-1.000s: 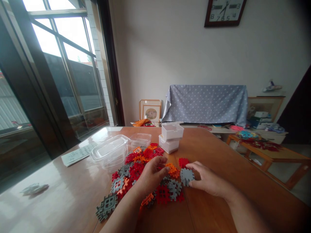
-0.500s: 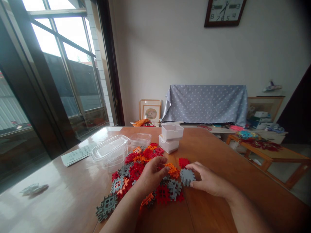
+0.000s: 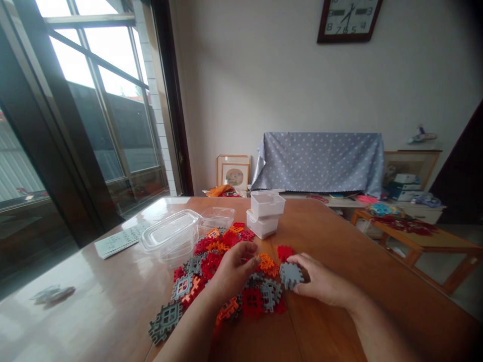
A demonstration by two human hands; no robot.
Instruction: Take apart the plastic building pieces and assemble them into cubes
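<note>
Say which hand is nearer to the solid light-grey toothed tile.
Right. The right hand has its thumb and fingers at the edges of the light-grey toothed tile; the left hand is over the tile pile, left of it.

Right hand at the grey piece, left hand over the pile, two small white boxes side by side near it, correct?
No: in the head view the two small white boxes are stacked. Right hand at the grey piece, left hand over the pile: correct.
</note>
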